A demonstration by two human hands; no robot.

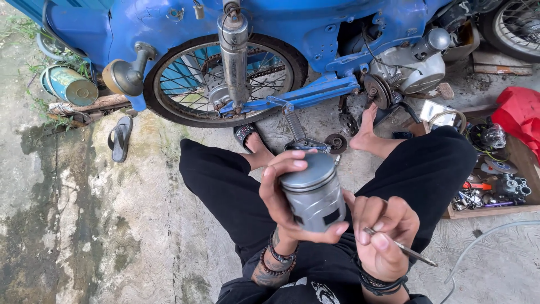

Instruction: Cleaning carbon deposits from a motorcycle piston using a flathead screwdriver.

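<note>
Piston (314, 192), grey metal, cylindrical, held upright in the left hand (287, 200): thumb curled over the near rim of its flat crown, fingers wrapped round the far side and under the skirt, a dark cutout showing low on the skirt. Left wrist carries bead bracelets and a tattoo.

Right hand (382, 233) sits just right of and below the piston, fingers closed in a pinch on a thin metal tool (402, 246). The tool's shaft runs from between the fingertips out to the right and slightly down; its tip type cannot be told. The right hand's fingers lie close by the piston's lower edge; contact cannot be told.

Both hands hang over the lap of a person seated on the concrete floor (112, 225), in black trousers (225, 186), bare feet out ahead of the hands.

Beyond the hands, past the feet: blue motorbike (292, 28), its spoked wheel (225, 79) and a chrome shock absorber (233, 50) ahead and left of the left hand, its engine (413, 65) ahead of the right hand. Well left of the left hand a black sandal (120, 138) lies on the floor. Right of the right hand, a shallow wooden tray (484, 212) of small parts, with red cloth (520, 112) at its far end.
</note>
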